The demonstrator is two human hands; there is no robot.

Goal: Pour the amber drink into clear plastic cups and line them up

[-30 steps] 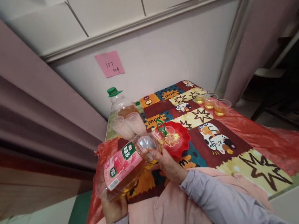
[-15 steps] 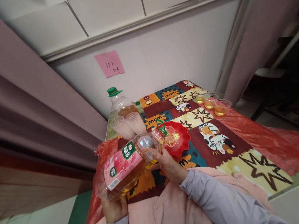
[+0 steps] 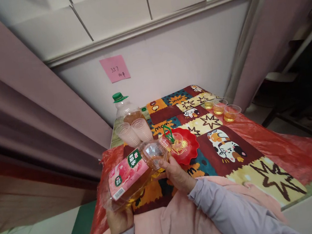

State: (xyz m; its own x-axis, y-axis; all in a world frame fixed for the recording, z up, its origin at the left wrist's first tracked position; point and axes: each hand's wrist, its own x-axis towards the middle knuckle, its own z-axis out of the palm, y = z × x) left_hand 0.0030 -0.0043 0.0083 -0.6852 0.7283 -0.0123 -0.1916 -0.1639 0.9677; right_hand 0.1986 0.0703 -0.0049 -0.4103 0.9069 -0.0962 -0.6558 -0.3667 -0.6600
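Note:
A large clear juice bottle (image 3: 129,173) with a pink label and amber liquid lies tilted in both my hands, its neck pointing right. My left hand (image 3: 120,220) supports its base from below, the fingers partly hidden behind it. Near the neck, my right hand (image 3: 178,174) grips the bottle, thumb on the near side. The mouth is over a red scalloped plate (image 3: 192,153), beside a clear plastic cup (image 3: 179,140) standing on it. A green plastic loop (image 3: 168,134) hangs at the bottle's neck.
Two stacks of clear plastic cups (image 3: 130,135) stand behind the bottle, near another big bottle with a green cap (image 3: 117,97). Three cups of yellow liquid (image 3: 229,115) line the table's far right. Red plastic sheeting (image 3: 281,156) lies under the patterned mats (image 3: 222,118).
Almost nothing differs: the view has shifted very slightly, and both hands keep the bottle in nearly the same tilted position over the plate.

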